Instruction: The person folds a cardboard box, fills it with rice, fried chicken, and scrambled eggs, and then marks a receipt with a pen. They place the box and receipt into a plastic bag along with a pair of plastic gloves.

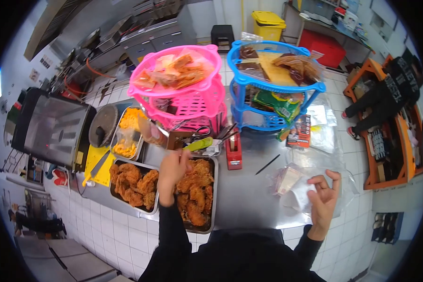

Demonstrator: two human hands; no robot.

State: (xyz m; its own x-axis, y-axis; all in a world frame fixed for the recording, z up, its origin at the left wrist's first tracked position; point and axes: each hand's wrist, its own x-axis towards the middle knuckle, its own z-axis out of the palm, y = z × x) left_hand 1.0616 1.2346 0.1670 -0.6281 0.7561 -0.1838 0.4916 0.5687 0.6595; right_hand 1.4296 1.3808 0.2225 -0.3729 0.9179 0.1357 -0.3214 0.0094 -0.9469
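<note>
My left hand (172, 173) is closed over the right tray of fried chicken (196, 195), its fingertips at the near end of a slim lime-green tool (199, 144). The tool's far part overlaps the holder of scissors (202, 131), pens and other small items. My right hand (323, 199) is at the right side of the steel table, its fingers bent around the edge of a piece of white paper (297, 196). Beside the paper lies a small clear packet (286, 181) with pale and reddish contents. A dark stick-like pen (268, 164) lies between my hands.
A second fried chicken tray (134, 184) and a yellow-food tray (127, 133) stand left. Behind are a pink tiered rack (174, 94), a blue tiered rack (277, 84) and a red tape dispenser (233, 150). A knife (100, 163) lies on a yellow board. A person (392, 89) stands at right.
</note>
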